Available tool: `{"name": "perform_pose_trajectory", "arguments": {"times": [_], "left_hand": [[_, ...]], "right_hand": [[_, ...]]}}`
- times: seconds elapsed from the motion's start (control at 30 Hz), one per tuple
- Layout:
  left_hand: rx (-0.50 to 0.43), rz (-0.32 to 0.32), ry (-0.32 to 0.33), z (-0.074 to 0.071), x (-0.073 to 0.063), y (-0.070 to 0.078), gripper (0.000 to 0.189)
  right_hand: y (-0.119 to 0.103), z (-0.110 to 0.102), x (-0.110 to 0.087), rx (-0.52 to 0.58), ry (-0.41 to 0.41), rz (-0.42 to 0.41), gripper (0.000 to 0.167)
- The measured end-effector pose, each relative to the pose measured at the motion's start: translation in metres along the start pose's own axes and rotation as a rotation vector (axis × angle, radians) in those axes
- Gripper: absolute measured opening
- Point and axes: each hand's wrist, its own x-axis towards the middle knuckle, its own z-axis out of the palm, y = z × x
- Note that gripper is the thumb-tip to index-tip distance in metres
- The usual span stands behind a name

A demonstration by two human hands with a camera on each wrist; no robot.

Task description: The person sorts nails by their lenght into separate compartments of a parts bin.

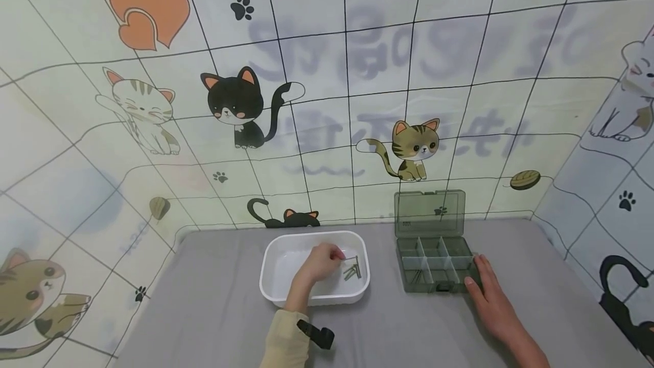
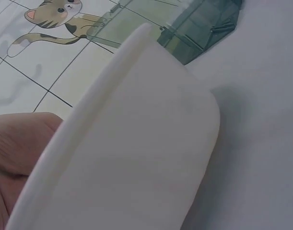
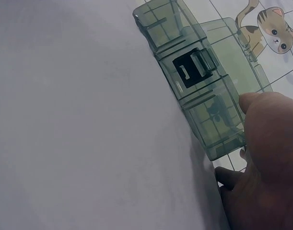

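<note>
My left hand (image 1: 322,263) reaches into a white plastic tray (image 1: 278,297), fingertips curled together around one end of a thin, nail-like metal piece (image 1: 349,258). Several short, thin metal pieces (image 1: 351,271) lie beside it at the tray's right end. To the right stands a translucent green compartment box (image 1: 429,287), its lid (image 1: 430,213) raised at the back. A few thin dark pieces (image 1: 417,276) sit in its front left compartment. My right hand (image 1: 493,300) rests against the box's right side, with the thumb at the front right corner. In the left wrist view, the tray wall (image 2: 136,134) hides my fingertips.
A grey cloth (image 1: 219,277) covers the table. Behind it and at both sides hangs a cat-patterned sheet (image 1: 327,129). A black strap (image 1: 317,335) is on my left wrist. The box's black latch (image 3: 194,68) faces the front.
</note>
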Motion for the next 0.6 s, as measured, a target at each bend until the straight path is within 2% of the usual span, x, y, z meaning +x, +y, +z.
{"name": "perform_pose_trajectory", "arguments": {"times": [0.13, 0.23, 0.6], "left_hand": [[-0.090, -0.021, 0.004, -0.003, -0.003, 0.002, 0.012], [-0.158, -0.013, 0.013, -0.005, -0.005, 0.005, 0.013], [-0.311, 0.059, 0.037, -0.011, -0.013, 0.027, 0.017]], "right_hand": [[0.002, 0.000, 0.001, -0.005, 0.003, -0.005, 0.068], [0.002, 0.000, 0.001, -0.004, 0.002, -0.004, 0.068], [0.003, 0.000, 0.001, 0.011, -0.011, 0.001, 0.069]]}}
